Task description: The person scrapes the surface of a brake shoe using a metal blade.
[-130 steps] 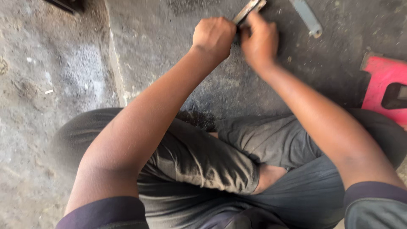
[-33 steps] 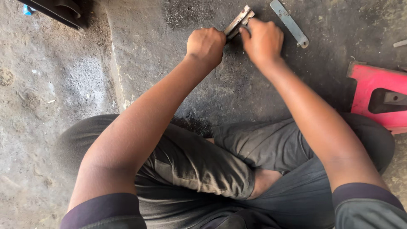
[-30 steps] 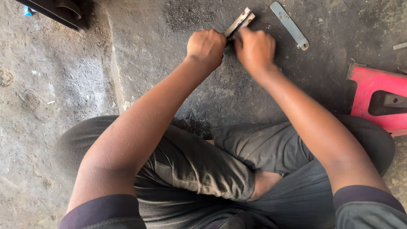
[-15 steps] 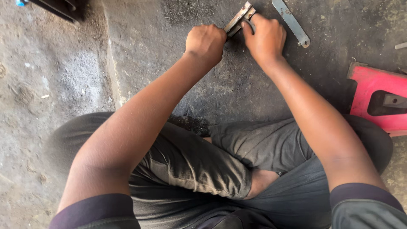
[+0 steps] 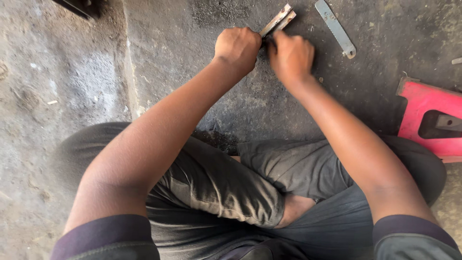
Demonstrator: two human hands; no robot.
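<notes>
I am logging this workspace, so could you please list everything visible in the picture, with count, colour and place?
Metal piece: one, grey with rusty marks, on the floor at top centre, sticking out from between both hands.
Flat metal bar: one, silver-grey with holes, lying loose on the floor at top right.
Pink object: one, pink with a dark recess, on the floor at the right edge.
Dark object: one, black, top left corner, mostly cut off.
Concrete floor: grey, stained, all around.
Trousers: grey, on the person's folded legs, bottom centre.
Left hand: closed on the metal piece.
Right hand: closed beside it; what it grips is hidden.
</notes>
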